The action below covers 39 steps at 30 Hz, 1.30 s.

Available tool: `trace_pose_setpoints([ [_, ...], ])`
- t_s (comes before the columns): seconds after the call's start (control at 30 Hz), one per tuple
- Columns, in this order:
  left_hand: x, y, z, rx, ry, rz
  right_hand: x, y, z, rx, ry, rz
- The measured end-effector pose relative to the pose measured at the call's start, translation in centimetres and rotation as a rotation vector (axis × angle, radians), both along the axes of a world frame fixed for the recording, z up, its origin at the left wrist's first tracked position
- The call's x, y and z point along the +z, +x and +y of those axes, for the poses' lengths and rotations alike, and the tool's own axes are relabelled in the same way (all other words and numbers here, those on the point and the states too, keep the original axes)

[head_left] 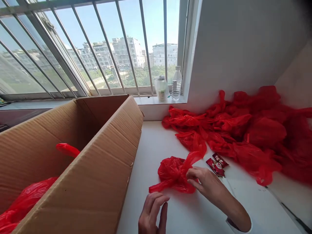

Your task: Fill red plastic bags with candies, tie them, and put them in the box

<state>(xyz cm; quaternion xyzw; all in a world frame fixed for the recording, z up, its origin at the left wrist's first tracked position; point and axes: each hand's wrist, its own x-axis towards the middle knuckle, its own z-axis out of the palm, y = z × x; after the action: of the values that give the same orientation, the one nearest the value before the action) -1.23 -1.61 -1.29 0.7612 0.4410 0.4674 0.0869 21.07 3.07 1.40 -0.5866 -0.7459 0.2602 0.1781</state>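
Observation:
A crumpled red plastic bag (pixel 170 172) lies bunched on the white tabletop, its ends sticking out to the left and upper right. At its right side is my right hand (pixel 207 185), fingers curled in against the plastic and closed on its edge. My left hand (pixel 153 214) is just below the bag's lower left end, its fingers apart and holding nothing. Small dark red wrapped packets (pixel 216 164) lie right of the bag, beyond my right hand.
On the left stands an open cardboard box (pixel 97 172) with red plastic bags (pixel 29 198) inside. A large heap of red bags (pixel 243 130) spreads along the wall at right. A water bottle (pixel 176 84) and a bagged cup (pixel 161 88) stand on the sill of the barred window.

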Motion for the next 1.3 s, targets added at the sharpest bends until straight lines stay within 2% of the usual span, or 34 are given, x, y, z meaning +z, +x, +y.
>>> trace_pose_setpoints([
  [0.03,0.5,0.4,0.9,-0.047,0.017,0.085,-0.3,-0.2,0.1,-0.065,0.027,-0.019],
  [0.13,1.6,2.2,4.1,-0.050,-0.002,0.274,-1.1,-1.5,0.5,-0.219,0.105,-0.126],
  [0.23,1.3,4.1,6.9,-0.107,-0.067,0.403,-1.7,-2.8,0.8,-0.310,0.139,-0.199],
  [0.33,0.4,5.0,8.3,-0.158,-0.106,0.419,-2.0,-3.3,0.9,-0.325,0.117,-0.190],
  [0.43,-0.2,4.2,8.3,-0.131,-0.155,0.376,-2.1,-2.4,0.9,-0.348,0.102,-0.159],
  [0.6,-0.7,0.2,8.0,0.050,-0.234,0.172,-2.4,1.7,-0.2,-0.509,0.099,-0.119],
  [0.67,-0.6,-1.0,7.7,0.077,-0.269,0.112,-2.7,3.3,-1.2,-0.489,0.074,-0.082],
  [0.77,0.4,-1.2,6.6,0.055,-0.295,0.077,-2.9,4.1,-2.4,-0.334,0.123,-0.045],
  [0.9,2.7,1.5,5.0,-0.056,-0.205,0.148,-1.3,1.5,-1.5,-0.153,0.309,-0.085],
  [1.0,3.5,3.7,5.6,-0.155,-0.211,0.226,0.4,-1.1,0.2,-0.142,0.240,-0.106],
  [1.1,3.3,3.9,6.8,-0.180,-0.273,0.168,1.7,-2.0,0.9,-0.200,0.148,-0.100],
  [1.2,2.5,2.6,7.2,-0.183,-0.332,0.013,1.9,-1.1,0.2,-0.220,0.117,0.168],
  [1.3,1.8,1.6,7.1,-0.127,-0.414,-0.225,1.1,0.4,-0.6,-0.341,0.066,0.681],
])
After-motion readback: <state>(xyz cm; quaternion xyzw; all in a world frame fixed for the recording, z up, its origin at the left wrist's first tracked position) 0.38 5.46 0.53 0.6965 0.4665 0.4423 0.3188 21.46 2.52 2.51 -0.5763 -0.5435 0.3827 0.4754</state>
